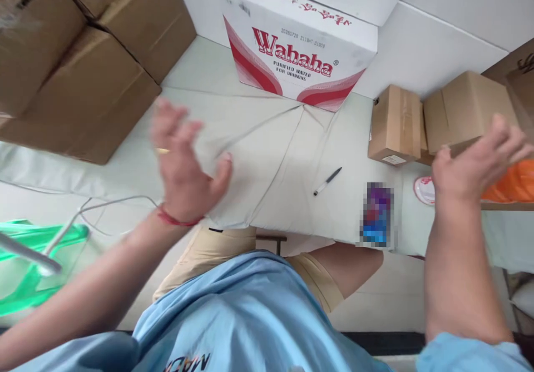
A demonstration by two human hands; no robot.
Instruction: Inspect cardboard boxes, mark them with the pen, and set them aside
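Note:
My left hand (183, 172) hovers over the left part of the covered table, slightly blurred. It holds nothing, with its fingers spread and the thumb well apart. On the far right, my right hand (471, 169) is raised in front of small cardboard boxes (471, 108), beside an orange bag (513, 183). Its thumb stands away from the fingers, and no object shows in it. Between the hands a pen (327, 182) lies on the pale table cover (271, 155). A phone-shaped item (376, 214), pixelated, rests near the front edge.
A white and red Wahaha water carton (300, 49) stands at the back middle. Large brown cartons (79, 94) are stacked at left. Next to the right wrist sits a round red and white item (424, 190). A green translucent item (25, 283) is at lower left.

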